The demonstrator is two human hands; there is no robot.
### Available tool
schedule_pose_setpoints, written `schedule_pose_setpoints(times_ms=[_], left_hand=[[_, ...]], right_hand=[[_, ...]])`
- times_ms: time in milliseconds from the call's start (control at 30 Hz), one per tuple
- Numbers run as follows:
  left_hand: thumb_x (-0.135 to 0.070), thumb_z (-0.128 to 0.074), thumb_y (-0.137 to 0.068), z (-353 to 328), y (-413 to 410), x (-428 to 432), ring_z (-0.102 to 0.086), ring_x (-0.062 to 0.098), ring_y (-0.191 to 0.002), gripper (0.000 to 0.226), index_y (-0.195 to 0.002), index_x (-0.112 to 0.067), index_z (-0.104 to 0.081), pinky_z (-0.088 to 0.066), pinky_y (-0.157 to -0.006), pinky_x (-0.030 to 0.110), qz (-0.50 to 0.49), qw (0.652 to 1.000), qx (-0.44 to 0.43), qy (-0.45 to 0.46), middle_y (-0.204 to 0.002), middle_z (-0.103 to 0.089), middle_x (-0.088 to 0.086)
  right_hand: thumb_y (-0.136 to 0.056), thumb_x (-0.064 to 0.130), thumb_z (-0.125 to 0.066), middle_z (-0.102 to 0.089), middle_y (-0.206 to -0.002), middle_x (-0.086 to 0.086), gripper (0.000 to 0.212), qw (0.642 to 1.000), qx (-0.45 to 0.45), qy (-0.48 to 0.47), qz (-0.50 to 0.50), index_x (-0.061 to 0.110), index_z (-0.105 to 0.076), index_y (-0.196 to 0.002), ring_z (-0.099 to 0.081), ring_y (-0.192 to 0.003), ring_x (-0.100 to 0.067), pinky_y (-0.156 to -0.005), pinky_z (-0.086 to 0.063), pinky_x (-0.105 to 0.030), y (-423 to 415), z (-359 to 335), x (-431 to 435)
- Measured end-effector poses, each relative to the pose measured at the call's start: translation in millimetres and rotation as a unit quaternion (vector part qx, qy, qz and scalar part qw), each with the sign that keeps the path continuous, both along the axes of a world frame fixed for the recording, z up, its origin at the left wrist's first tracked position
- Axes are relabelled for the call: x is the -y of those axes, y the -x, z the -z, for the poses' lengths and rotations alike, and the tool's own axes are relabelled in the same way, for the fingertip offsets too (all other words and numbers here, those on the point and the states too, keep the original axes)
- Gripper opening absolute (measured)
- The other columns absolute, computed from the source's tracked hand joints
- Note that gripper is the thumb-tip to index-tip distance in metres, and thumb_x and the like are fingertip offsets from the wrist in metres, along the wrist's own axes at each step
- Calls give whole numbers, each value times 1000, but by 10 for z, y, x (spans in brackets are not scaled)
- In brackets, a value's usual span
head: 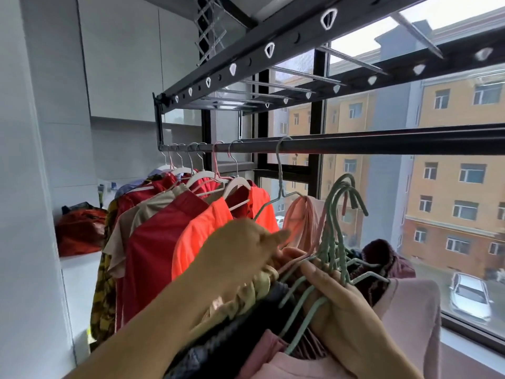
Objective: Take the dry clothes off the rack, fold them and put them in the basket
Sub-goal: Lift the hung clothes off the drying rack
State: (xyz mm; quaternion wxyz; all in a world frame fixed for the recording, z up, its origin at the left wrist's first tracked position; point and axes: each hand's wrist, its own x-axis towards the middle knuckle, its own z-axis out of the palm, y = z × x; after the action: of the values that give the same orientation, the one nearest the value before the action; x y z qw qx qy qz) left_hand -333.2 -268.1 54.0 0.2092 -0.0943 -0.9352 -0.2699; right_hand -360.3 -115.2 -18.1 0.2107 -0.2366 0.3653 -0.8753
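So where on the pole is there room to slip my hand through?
The long black metal pole is bare right of the single green wire hanger; a smaller gap lies to its left. Crowded at the white plastic hangers.

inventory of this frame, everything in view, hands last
rail: 1, black, across frame
rail hangers: about 8, mostly white, left end of rail
hung clothes: several, red/orange/beige, on rail hangers
pink garment: 1, pink, on green hanger, rightmost on rail
held hangers: several, green, bunched centre right
clothes bundle: mixed beige/dark/pink, under held hangers
bag: 1, orange-red, far left
car: 1, white, outside, lower right
left hand: 1, blurred, at pink garment
right hand: 1, grips held hangers
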Motion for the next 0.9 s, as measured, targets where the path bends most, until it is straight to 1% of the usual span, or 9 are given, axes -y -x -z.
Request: schedule_pose_setpoints(times_ms=[100, 200, 267, 333, 400, 500, 600, 733, 900], left_hand=[[-45, -49, -91, -161, 430, 187, -62, 25, -80, 39, -93, -9, -65, -49, -77, 35, -120, 979, -166, 0, -83, -67, 4], [-39, -56, -90, -161, 822, 212, -56, 25, -106, 45, -122, -8, -51, -43, -88, 31, -102, 994, -34, -3, -112, -59, 6], [-24, -57, -92, -52, 955, 118, -60, 16, -87, 33, -116, -1, -53, -42, -74, 24, -5, 992, 53, -111, -97, -60, 5], [-8, -51, -94, 24, 1012, 51, -56, 6, -50, 11, -89, -2, -59, -43, -54, 22, 51, 968, 50, -241, -65, -60, 2], [-4, -47, -95, 32, 1055, 49, -43, 0, -33, 19, -80, -3, -58, -37, -39, 15, 34, 955, 19, -294, -53, -51, 2], [-4, -49, -94, -107, 1035, 115, -37, 1, -31, 20, -80, -2, -63, -29, -36, 10, -10, 960, -39, -278, -45, -54, -7], [-7, -50, -94, -274, 898, 230, -40, 15, -44, 25, -72, -12, -62, -34, -46, 17, 5, 961, -73, -268, -42, -57, -7], [-7, -51, -93, -160, 499, 182, -29, 5, -34, 22, -74, -14, -61, -25, -37, 15, 47, 967, -46, -245, -49, -59, -4], [-7, -55, -90, 365, 147, 13, -49, 6, -45, 16, -78, -10, -65, -42, -48, 17, 55, 963, 24, -261, -58, -62, -4]], right_hand=[[-41, 16, -94, -61, -118, -27, 95, 1000, 3, 8, 0, -11, -51, -121, -63, -104, -38, -75, -57, -41, 31, 19, -30], [-37, 17, -95, -62, -116, -28, 87, 1000, 5, 0, 9, -11, -60, -112, -65, -102, -37, -73, -57, -39, 37, 49, -53], [-31, 16, -96, -63, -113, -30, 77, 1000, 10, -5, 17, -9, -68, -98, -66, -97, -37, -70, -57, -39, 35, 69, -60], [-25, 14, -97, -63, -111, -31, 78, 1000, 20, -4, 22, -10, -68, -93, -66, -96, -39, -68, -58, -41, 41, 85, -67], [-21, 15, -97, -64, -109, -31, 90, 999, 23, -12, 34, -14, -63, -99, -66, -97, -40, -67, -58, -41, 54, 92, -78], [-18, 17, -97, -63, -110, -31, 101, 998, 19, -19, 53, -14, -57, -106, -65, -98, -40, -70, -58, -42, 68, 83, -90], [-19, 16, -97, -63, -110, -31, 90, 999, 10, -12, 46, -12, -64, -97, -65, -98, -40, -68, -58, -41, 70, 67, -114], [-19, 18, -97, -64, -111, -29, 87, 999, 5, -17, 39, -7, -67, -97, -65, -100, -39, -73, -58, -42, 41, 87, -89], [-18, 27, -97, -69, -104, -22, 83, 997, -30, -65, 39, 3, -74, -95, -68, -97, -31, -75, -58, -37, -24, 113, -24]])
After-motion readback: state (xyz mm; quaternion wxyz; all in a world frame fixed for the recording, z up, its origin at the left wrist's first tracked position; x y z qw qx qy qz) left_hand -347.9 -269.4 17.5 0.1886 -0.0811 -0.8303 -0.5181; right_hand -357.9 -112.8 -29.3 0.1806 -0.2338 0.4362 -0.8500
